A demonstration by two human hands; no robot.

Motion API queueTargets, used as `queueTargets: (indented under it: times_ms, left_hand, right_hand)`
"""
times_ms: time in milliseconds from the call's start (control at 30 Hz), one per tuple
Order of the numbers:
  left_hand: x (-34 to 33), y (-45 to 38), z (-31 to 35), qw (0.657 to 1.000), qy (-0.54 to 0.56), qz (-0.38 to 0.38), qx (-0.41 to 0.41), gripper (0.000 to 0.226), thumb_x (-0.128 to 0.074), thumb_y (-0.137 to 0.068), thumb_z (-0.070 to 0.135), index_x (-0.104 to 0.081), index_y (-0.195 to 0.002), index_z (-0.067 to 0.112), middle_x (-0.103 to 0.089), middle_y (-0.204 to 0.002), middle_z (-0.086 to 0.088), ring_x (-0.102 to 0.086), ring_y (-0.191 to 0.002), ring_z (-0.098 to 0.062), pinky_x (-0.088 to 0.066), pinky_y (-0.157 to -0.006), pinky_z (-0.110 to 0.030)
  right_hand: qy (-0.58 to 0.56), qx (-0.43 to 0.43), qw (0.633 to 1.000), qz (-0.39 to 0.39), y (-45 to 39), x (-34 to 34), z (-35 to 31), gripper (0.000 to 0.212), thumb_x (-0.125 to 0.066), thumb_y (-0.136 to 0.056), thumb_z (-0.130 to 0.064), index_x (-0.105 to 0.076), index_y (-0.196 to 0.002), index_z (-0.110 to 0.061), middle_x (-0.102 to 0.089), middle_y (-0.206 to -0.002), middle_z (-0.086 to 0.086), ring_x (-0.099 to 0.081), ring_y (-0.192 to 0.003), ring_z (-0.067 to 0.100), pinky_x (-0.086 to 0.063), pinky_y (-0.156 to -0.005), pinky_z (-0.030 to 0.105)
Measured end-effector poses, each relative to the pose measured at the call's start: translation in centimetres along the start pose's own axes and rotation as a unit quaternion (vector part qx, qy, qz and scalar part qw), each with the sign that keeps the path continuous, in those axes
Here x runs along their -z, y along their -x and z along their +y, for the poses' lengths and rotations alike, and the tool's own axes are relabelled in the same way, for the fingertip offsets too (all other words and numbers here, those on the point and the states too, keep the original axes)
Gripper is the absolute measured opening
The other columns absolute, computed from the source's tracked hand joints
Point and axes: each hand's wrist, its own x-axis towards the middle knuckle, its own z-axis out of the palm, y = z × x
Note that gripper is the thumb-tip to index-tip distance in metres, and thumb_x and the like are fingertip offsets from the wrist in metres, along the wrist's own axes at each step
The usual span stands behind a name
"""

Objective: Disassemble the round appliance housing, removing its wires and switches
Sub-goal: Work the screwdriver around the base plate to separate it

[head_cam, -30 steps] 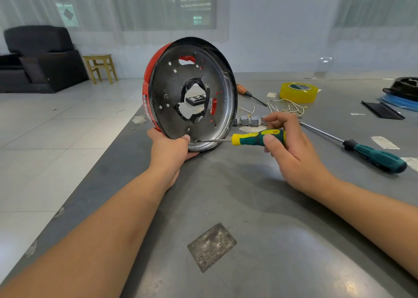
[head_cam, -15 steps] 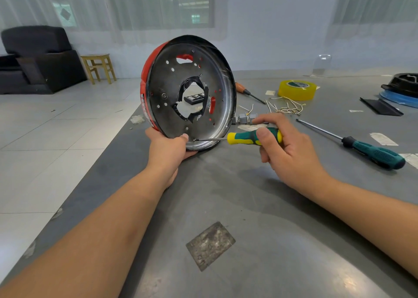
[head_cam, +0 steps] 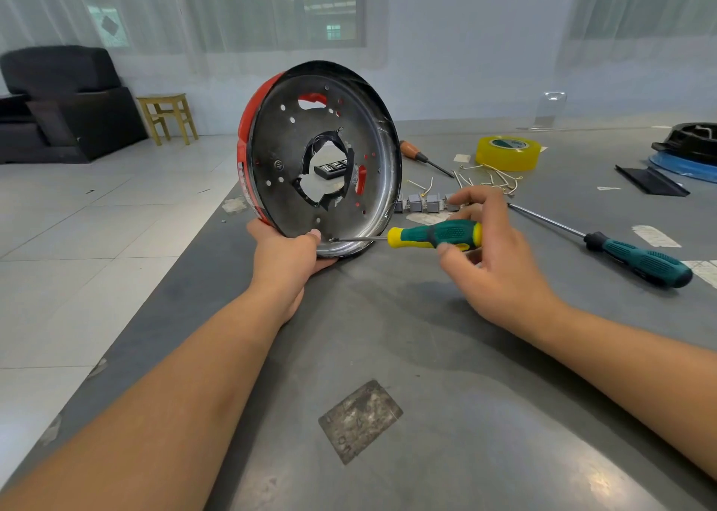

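Head | left hand [head_cam: 285, 254] grips housing [head_cam: 322, 157] upright | right hand [head_cam: 492, 262] pinches screwdriver [head_cam: 430, 236] level

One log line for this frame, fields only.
left hand: holds round red-rimmed metal housing upright | right hand: holds green-yellow screwdriver, tip at lower rim

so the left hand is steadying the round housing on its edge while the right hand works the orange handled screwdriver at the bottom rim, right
Not quite. The head view shows the right hand holding the green and yellow screwdriver, its tip at the bottom rim. The orange-handled screwdriver lies unused on the table behind. The rest holds: the left hand steadies the round housing on its edge.
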Motion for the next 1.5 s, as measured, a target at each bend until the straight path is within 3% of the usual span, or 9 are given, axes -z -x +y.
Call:
queueTargets:
  times_ms: [133, 267, 433, 500, 600, 800, 900, 1067, 1500]
  left_hand:
    - [0.0, 0.0, 0.0, 1.0, 0.004, 0.0, 0.001, 0.041, -0.062, -0.097, -0.007, -0.036, -0.119, 0.017, -0.05, -0.117, 0.002, -0.066, -0.1, -0.02, -0.066, -0.066, -0.035]
    - [0.0, 0.0, 0.1, 1.0, 0.005, 0.002, 0.002, 0.042, -0.062, -0.098, -0.006, -0.036, -0.12, 0.017, -0.05, -0.117, 0.002, -0.066, -0.101, -0.021, -0.065, -0.064, -0.033]
    - [0.1, -0.1, 0.1, 1.0, 0.007, 0.0, 0.003, 0.043, -0.062, -0.098, -0.006, -0.036, -0.121, 0.018, -0.05, -0.118, 0.002, -0.066, -0.103, -0.022, -0.065, -0.066, -0.035]
    - [0.1, -0.1, 0.1, 1.0, 0.008, 0.0, 0.002, 0.044, -0.062, -0.097, -0.006, -0.036, -0.121, 0.019, -0.05, -0.118, 0.002, -0.066, -0.103, -0.022, -0.065, -0.066, -0.035]
    - [0.1, -0.2, 0.0, 1.0, 0.013, 0.002, 0.003, 0.045, -0.062, -0.098, -0.006, -0.035, -0.122, 0.02, -0.05, -0.12, 0.001, -0.066, -0.103, -0.021, -0.065, -0.066, -0.035]
    - [0.1, -0.2, -0.1, 1.0, 0.016, 0.004, 0.005, 0.042, -0.063, -0.097, -0.006, -0.036, -0.116, 0.021, -0.05, -0.118, 0.001, -0.066, -0.102, -0.021, -0.065, -0.064, -0.034]
    - [0.1, -0.2, 0.0, 1.0, 0.018, 0.006, 0.003, 0.041, -0.063, -0.097, -0.006, -0.036, -0.116, 0.019, -0.05, -0.118, 0.001, -0.065, -0.102, -0.02, -0.065, -0.064, -0.034]
    - [0.0, -0.1, 0.0, 1.0, 0.012, 0.004, 0.003, 0.042, -0.063, -0.097, -0.007, -0.036, -0.117, 0.018, -0.049, -0.116, 0.001, -0.065, -0.102, -0.021, -0.065, -0.062, -0.034]
    - [0.1, -0.1, 0.1, 1.0, 0.016, 0.006, 0.007, 0.039, -0.064, -0.097, -0.006, -0.037, -0.11, 0.019, -0.05, -0.119, -0.002, -0.066, -0.104, -0.023, -0.065, -0.062, -0.035]
  right_hand:
    - [0.003, -0.015, 1.0, 0.002, -0.1, 0.2, 0.5, 0.028, -0.043, -0.093, -0.066, -0.042, -0.112, -0.044, -0.067, -0.07, -0.006, -0.063, -0.06, 0.01, -0.045, -0.054, 0.016]
    - [0.011, -0.007, 1.0, -0.005, -0.1, 0.3, 0.4, 0.037, -0.059, -0.081, -0.039, -0.039, -0.111, -0.046, -0.058, -0.098, -0.017, -0.059, -0.083, 0.008, -0.046, -0.063, 0.01]
    - [0.027, -0.025, 0.999, -0.035, -0.3, 0.6, 0.6, 0.026, -0.043, -0.097, -0.067, -0.042, -0.11, -0.044, -0.069, -0.068, -0.006, -0.064, -0.056, 0.01, -0.047, -0.055, 0.027]
    - [0.029, -0.012, 0.999, -0.034, -0.2, 0.6, 0.8, 0.017, -0.05, -0.1, -0.054, -0.042, -0.112, -0.043, -0.067, -0.074, -0.007, -0.061, -0.062, 0.01, -0.046, -0.056, 0.024]
    - [0.029, 0.004, 0.999, -0.038, -0.1, 0.6, 0.8, 0.04, -0.065, -0.086, -0.035, -0.039, -0.116, -0.043, -0.058, -0.099, -0.013, -0.058, -0.087, 0.008, -0.048, -0.07, 0.015]
    - [0.055, -0.051, 0.995, -0.067, -0.4, 0.7, 1.1, 0.026, -0.048, -0.095, -0.065, -0.048, -0.11, -0.044, -0.071, -0.074, -0.011, -0.067, -0.064, 0.006, -0.053, -0.061, 0.022]
    - [0.069, -0.026, 0.996, -0.047, -0.4, 0.7, 1.5, 0.014, -0.063, -0.095, -0.047, -0.056, -0.108, -0.043, -0.065, -0.085, -0.019, -0.061, -0.08, 0.0, -0.046, -0.064, 0.011]
    - [0.076, -0.022, 0.995, -0.053, -0.9, 1.1, 2.1, 0.031, -0.075, -0.084, -0.021, -0.065, -0.106, -0.04, -0.061, -0.102, -0.017, -0.056, -0.098, -0.005, -0.039, -0.075, 0.001]
    - [0.032, -0.085, 0.995, -0.035, -1.2, 1.4, 2.8, 0.033, -0.074, -0.08, -0.016, -0.07, -0.099, -0.042, -0.061, -0.103, -0.023, -0.054, -0.093, -0.011, -0.038, -0.068, -0.001]
